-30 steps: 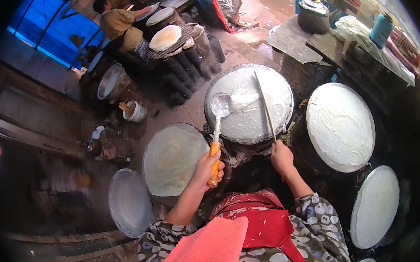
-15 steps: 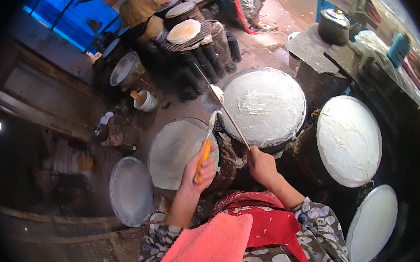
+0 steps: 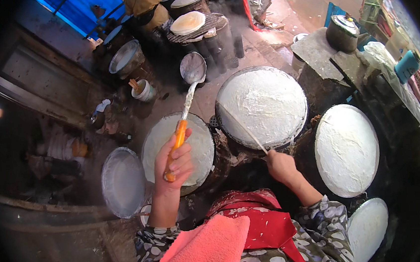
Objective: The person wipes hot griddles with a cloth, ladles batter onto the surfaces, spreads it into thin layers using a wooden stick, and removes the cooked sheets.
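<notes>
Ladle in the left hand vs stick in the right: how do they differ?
The ladle has an orange grip and a round metal bowl; the stick is thin, plain and pale. The ladle is raised with its bowl beyond the pans, while the stick lies across the batter-covered middle pan. Left hand and right hand each grip the near end.

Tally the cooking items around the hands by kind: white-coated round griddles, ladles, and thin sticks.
White-coated round griddles: 4 (one under the ladle, centre, right, lower right)
Ladle, in left hand: 1
Thin stick, in right hand: 1
Total: 6
</notes>
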A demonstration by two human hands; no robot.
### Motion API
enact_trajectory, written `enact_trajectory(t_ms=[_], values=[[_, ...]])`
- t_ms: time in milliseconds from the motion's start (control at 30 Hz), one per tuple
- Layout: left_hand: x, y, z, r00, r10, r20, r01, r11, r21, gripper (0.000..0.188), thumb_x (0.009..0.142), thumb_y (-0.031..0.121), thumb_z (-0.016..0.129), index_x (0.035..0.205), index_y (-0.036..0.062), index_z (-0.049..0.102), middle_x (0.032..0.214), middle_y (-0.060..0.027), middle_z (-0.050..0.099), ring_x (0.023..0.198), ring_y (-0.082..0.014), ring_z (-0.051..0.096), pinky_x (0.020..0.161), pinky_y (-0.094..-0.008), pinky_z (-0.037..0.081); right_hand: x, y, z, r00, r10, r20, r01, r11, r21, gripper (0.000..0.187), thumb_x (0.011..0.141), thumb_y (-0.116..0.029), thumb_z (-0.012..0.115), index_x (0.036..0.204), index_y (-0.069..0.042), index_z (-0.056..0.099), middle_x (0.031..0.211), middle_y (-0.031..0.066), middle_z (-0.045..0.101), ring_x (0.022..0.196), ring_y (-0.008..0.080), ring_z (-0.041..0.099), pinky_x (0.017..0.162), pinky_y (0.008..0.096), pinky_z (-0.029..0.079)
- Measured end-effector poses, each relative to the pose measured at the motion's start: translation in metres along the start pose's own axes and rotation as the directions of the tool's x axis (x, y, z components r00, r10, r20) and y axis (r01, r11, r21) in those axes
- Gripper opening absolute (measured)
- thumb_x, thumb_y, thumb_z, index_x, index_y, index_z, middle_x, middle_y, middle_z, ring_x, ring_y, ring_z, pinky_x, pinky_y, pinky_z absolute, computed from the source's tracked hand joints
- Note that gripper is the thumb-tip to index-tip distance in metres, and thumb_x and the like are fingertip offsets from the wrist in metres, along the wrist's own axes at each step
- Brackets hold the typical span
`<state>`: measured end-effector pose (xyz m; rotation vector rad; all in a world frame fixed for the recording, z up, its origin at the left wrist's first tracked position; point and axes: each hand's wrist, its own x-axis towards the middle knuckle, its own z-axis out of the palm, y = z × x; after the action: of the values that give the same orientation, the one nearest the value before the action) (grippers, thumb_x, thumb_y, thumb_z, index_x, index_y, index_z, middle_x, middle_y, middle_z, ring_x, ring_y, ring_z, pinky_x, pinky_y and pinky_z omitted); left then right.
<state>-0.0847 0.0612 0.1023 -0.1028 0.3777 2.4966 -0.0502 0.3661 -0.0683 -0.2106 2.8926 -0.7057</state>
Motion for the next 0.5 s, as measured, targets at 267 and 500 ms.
enact_trajectory(t_ms=[267, 500], values=[[-0.034, 0.020, 0.027, 0.991, 0.110, -0.081, -0.109, 0.994, 0.012, 0.043, 0.104, 0.022, 0.034, 0.137, -0.0050, 0.031, 0.067, -0.0037, 0.042, 0.042, -0.0116, 0.043, 0.040, -0.0267, 0.041, 0.017, 0.035, -0.004, 0.987, 0.153, -0.049, -0.153, 0.988, -0.005, 0.027, 0.094, -0.024, 0.045, 0.086, 0.000, 0.055, 0.075, 0.0267, 0.062, 0.074, 0.0448, 0.062, 0.069, 0.0540, 0.046], [-0.068, 0.027, -0.061, 0.896, 0.345, 0.279, -0.303, 0.935, -0.182, 0.039, 0.103, 0.024, 0.038, 0.137, 0.0030, 0.039, 0.064, -0.0001, 0.039, 0.038, -0.0089, 0.037, 0.036, -0.0221, 0.035, 0.016, -0.001, 0.023, 0.954, 0.292, -0.071, -0.252, 0.907, 0.338, 0.025, 0.094, -0.026, 0.050, 0.091, -0.002, 0.054, 0.078, 0.0268, 0.061, 0.077, 0.0461, 0.060, 0.066, 0.0528, 0.044]])
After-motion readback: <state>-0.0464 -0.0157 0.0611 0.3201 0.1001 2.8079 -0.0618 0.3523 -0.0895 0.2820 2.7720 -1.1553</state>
